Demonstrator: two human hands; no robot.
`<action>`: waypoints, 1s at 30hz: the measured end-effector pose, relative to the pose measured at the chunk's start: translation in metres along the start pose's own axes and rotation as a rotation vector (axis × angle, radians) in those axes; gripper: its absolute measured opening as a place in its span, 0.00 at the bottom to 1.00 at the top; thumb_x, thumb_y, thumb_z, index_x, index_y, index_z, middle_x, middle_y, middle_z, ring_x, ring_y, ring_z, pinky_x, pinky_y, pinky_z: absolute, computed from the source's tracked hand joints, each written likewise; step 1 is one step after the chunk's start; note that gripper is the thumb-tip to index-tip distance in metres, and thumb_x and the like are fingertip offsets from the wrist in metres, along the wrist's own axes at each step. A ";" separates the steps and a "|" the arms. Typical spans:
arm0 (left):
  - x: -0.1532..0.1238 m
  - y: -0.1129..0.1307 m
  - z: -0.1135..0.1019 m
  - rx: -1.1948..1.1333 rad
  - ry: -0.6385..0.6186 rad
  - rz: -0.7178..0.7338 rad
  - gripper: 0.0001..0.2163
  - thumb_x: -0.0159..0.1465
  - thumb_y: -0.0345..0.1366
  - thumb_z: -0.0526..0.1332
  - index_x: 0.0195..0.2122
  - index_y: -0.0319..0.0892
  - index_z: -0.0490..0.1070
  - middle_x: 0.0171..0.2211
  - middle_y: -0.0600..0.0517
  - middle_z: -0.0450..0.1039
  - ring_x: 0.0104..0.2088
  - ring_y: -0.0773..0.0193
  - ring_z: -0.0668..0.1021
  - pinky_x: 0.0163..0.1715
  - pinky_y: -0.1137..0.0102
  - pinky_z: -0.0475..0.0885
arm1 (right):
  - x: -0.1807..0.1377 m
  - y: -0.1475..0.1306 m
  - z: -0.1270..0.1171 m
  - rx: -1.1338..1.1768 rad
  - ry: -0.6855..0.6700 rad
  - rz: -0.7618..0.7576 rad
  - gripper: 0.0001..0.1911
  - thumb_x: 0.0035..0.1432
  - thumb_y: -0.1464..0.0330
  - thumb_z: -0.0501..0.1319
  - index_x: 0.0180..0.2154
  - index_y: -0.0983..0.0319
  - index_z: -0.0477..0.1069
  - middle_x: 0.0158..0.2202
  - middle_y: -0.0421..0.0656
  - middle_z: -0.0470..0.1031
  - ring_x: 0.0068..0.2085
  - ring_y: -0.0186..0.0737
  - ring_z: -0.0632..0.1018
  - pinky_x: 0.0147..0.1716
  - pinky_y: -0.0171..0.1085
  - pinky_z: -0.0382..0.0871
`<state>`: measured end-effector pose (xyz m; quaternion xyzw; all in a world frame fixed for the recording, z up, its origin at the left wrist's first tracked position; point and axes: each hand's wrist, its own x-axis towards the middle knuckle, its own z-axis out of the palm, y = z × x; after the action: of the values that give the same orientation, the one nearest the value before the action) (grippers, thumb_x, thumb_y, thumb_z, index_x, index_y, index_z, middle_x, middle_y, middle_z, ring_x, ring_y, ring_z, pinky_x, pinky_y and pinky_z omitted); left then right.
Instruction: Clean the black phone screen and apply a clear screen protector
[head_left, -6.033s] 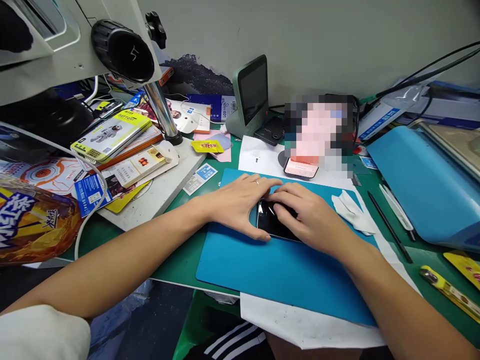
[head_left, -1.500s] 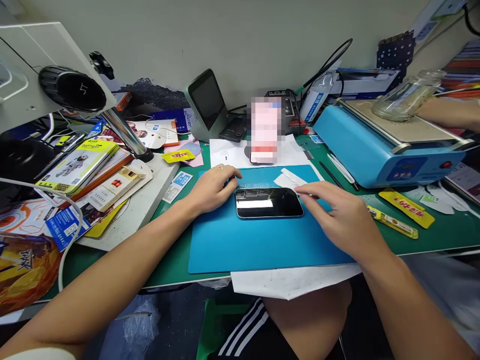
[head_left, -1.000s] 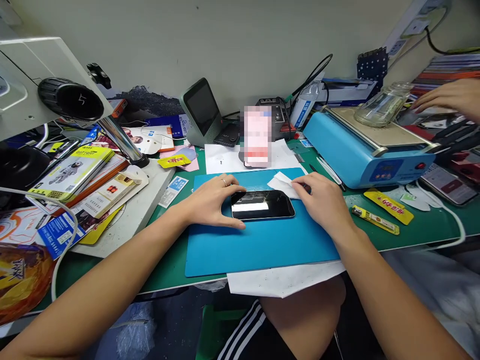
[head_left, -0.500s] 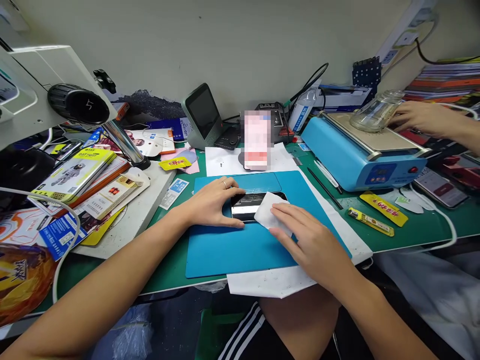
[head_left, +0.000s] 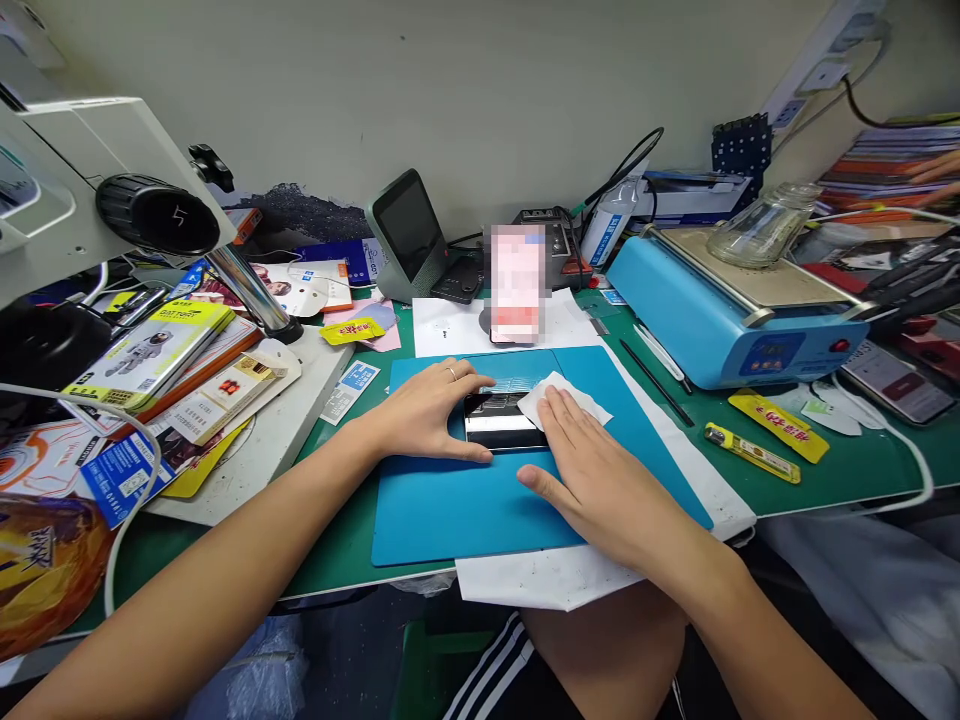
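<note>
A smartphone (head_left: 501,430) with a dark, glossy face lies flat on the blue mat (head_left: 457,515). My left hand (head_left: 424,412) grips its left end, thumb on the near edge and fingers on the far edge. Under my right hand (head_left: 589,460) is a white wipe (head_left: 596,408), pressed flat over the phone's right end and hiding it. The fingers of that hand are together on the wipe, with the thumb spread away over the mat.
A mosaic-blurred phone (head_left: 516,285) stands upright behind the mat. To the right are tweezers (head_left: 660,355), a blue heating plate (head_left: 739,320) bearing a glass jar (head_left: 765,225), and another person's hand (head_left: 937,168). Boxes (head_left: 150,350) and a microscope stand (head_left: 251,290) crowd the left.
My right hand has slid the wipe up and to the right across the phone, and its fingers have flattened. The other person's hand has left the jar. My left hand stays put.
</note>
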<state>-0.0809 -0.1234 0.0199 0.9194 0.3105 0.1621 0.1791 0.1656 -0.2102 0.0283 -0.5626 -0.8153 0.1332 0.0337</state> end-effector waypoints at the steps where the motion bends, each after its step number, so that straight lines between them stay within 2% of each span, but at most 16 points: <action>1: 0.000 0.000 0.000 -0.011 0.003 -0.008 0.40 0.56 0.61 0.68 0.63 0.43 0.64 0.50 0.42 0.71 0.50 0.47 0.74 0.50 0.55 0.71 | 0.003 -0.003 -0.002 0.009 -0.008 0.005 0.52 0.65 0.40 0.44 0.72 0.74 0.45 0.74 0.59 0.42 0.73 0.60 0.49 0.68 0.60 0.53; 4: -0.001 0.000 0.000 -0.048 0.013 -0.029 0.44 0.55 0.62 0.68 0.66 0.44 0.59 0.50 0.42 0.71 0.50 0.46 0.74 0.51 0.54 0.70 | 0.015 -0.016 -0.002 0.048 -0.043 -0.012 0.53 0.63 0.38 0.43 0.72 0.73 0.44 0.74 0.57 0.38 0.73 0.60 0.46 0.69 0.60 0.49; 7: -0.003 -0.002 -0.001 -0.071 0.041 -0.051 0.48 0.53 0.66 0.66 0.68 0.45 0.56 0.55 0.40 0.68 0.52 0.44 0.73 0.54 0.52 0.68 | 0.025 -0.027 0.002 0.129 -0.069 -0.108 0.51 0.65 0.39 0.41 0.73 0.70 0.43 0.75 0.54 0.38 0.74 0.56 0.44 0.70 0.57 0.46; 9: -0.003 -0.002 -0.002 -0.091 0.054 -0.047 0.46 0.58 0.68 0.59 0.69 0.44 0.54 0.57 0.39 0.67 0.54 0.44 0.71 0.56 0.51 0.66 | 0.029 -0.033 0.004 0.172 -0.065 -0.173 0.51 0.65 0.39 0.42 0.73 0.69 0.43 0.75 0.54 0.39 0.74 0.55 0.44 0.71 0.57 0.44; 12: -0.003 -0.003 -0.002 -0.118 0.067 -0.032 0.38 0.68 0.65 0.45 0.69 0.41 0.55 0.56 0.39 0.67 0.54 0.47 0.70 0.58 0.52 0.64 | 0.029 -0.039 0.005 0.188 -0.057 -0.236 0.52 0.63 0.38 0.46 0.72 0.69 0.47 0.75 0.55 0.41 0.74 0.56 0.45 0.71 0.57 0.45; 17: -0.003 -0.005 0.001 -0.118 0.065 -0.034 0.35 0.71 0.62 0.41 0.68 0.42 0.57 0.54 0.41 0.68 0.53 0.49 0.70 0.57 0.54 0.65 | 0.017 -0.044 0.003 0.161 -0.071 -0.286 0.47 0.65 0.41 0.48 0.70 0.70 0.54 0.74 0.55 0.46 0.74 0.55 0.49 0.70 0.56 0.49; 21: -0.004 -0.006 0.001 -0.114 0.048 -0.032 0.34 0.71 0.62 0.41 0.67 0.43 0.59 0.51 0.42 0.70 0.52 0.49 0.71 0.55 0.54 0.66 | 0.005 -0.035 0.005 0.103 -0.038 -0.260 0.45 0.67 0.44 0.47 0.71 0.68 0.51 0.74 0.54 0.46 0.73 0.54 0.51 0.69 0.56 0.53; 26: -0.004 -0.003 -0.002 -0.116 0.042 -0.043 0.33 0.71 0.61 0.41 0.65 0.41 0.62 0.51 0.42 0.71 0.52 0.48 0.71 0.55 0.54 0.66 | -0.012 -0.001 0.006 -0.002 0.015 -0.120 0.47 0.67 0.43 0.47 0.72 0.69 0.47 0.74 0.54 0.44 0.73 0.54 0.51 0.69 0.56 0.54; 30: -0.004 -0.003 -0.002 -0.120 0.037 -0.049 0.32 0.72 0.59 0.41 0.64 0.42 0.62 0.52 0.42 0.72 0.53 0.48 0.71 0.55 0.54 0.65 | -0.016 0.016 0.003 -0.039 0.005 -0.025 0.47 0.67 0.42 0.45 0.73 0.69 0.44 0.74 0.53 0.43 0.73 0.55 0.52 0.68 0.56 0.55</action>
<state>-0.0859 -0.1232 0.0197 0.8960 0.3257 0.1929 0.2323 0.1850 -0.2203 0.0230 -0.5533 -0.8245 0.1153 0.0264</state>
